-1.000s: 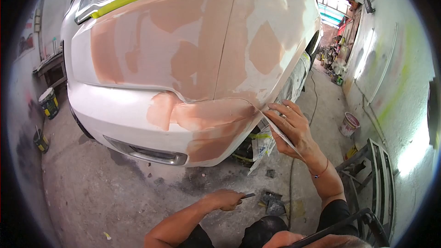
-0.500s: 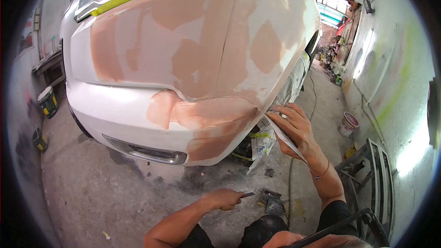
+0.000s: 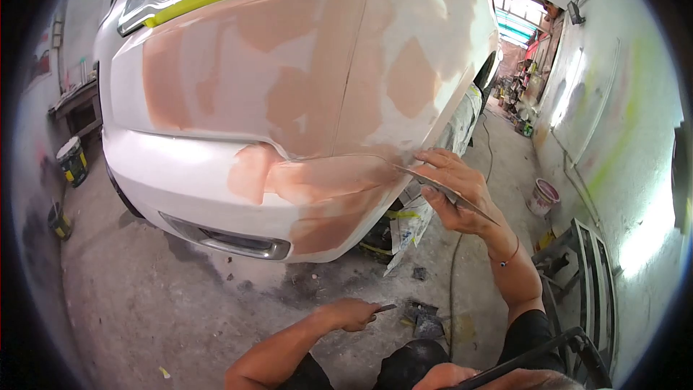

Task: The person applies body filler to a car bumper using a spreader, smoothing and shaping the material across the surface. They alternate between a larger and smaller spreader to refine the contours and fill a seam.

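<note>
My right hand [image 3: 465,191] is closed on a folded sheet of sandpaper [image 3: 462,202], its fingers on the far side and its thumb on the near side. The sheet's upper tip meets the corner of the white car panel, beside sanded reddish-brown filler [image 3: 332,177]. Lower down, my left hand [image 3: 352,314] hangs closed around a small dark flat piece [image 3: 386,308], whose kind I cannot make out. It stays apart from the car [image 3: 180,166].
Masking plastic [image 3: 415,227] hangs at the bumper's right side. Dark scraps [image 3: 426,319] and a hose [image 3: 452,289] lie on the floor. A metal frame [image 3: 585,282] and a pinkish bucket [image 3: 543,196] stand at right; another bucket [image 3: 72,161] stands at left.
My right hand has moved slightly up and left, and the sandpaper has tilted flatter, showing more of its edge. My left hand has hardly moved.
</note>
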### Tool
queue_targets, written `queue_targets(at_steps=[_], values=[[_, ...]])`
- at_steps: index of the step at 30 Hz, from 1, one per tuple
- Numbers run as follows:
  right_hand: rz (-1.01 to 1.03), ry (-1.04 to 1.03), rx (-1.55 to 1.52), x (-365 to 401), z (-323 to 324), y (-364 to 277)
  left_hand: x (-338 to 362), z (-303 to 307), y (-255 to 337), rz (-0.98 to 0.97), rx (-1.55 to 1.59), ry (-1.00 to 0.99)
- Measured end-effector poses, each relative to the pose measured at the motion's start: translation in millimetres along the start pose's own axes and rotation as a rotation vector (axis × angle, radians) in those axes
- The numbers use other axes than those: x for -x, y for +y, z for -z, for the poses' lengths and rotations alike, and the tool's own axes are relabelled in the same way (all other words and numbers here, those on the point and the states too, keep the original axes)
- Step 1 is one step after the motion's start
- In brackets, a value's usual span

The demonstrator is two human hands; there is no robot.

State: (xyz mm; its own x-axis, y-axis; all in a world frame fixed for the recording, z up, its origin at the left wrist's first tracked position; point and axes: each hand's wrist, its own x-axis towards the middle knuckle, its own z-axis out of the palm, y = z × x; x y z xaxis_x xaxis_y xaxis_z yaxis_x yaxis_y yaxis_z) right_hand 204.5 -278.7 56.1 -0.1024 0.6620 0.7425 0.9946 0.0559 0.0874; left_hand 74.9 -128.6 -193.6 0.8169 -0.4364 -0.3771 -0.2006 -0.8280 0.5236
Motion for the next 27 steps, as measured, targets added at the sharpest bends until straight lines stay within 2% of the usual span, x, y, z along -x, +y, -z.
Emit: queue_targets(at_steps=[11, 13, 16, 18, 20, 22, 27], values=[[-0.017, -0.042, -0.046, -6, 2, 9, 5, 6, 3, -0.004, -0.013, -0.030], [-0.016, -0.043, -0.045, -4, 2, 11, 3, -3, -3, -0.067, 0.050, 0.130], [-0.002, -0.066, -0.026, -3, 3, 13, 0, -6, -5, -0.064, 0.045, 0.129], [0.085, -0.145, 0.098, -4, 8, 12, 0, -6, -5, -0.065, 0.043, 0.123], [0.072, -0.128, 0.116, -3, 9, 7, 1, -4, -3, -0.069, 0.040, 0.117], [0.062, -0.112, 0.135, -1, 9, 5, 2, 2, 2, 0.009, -0.017, -0.016], [0.059, -0.106, 0.163, 4, 10, 5, 1, 4, 3, 0.016, -0.009, -0.045]])
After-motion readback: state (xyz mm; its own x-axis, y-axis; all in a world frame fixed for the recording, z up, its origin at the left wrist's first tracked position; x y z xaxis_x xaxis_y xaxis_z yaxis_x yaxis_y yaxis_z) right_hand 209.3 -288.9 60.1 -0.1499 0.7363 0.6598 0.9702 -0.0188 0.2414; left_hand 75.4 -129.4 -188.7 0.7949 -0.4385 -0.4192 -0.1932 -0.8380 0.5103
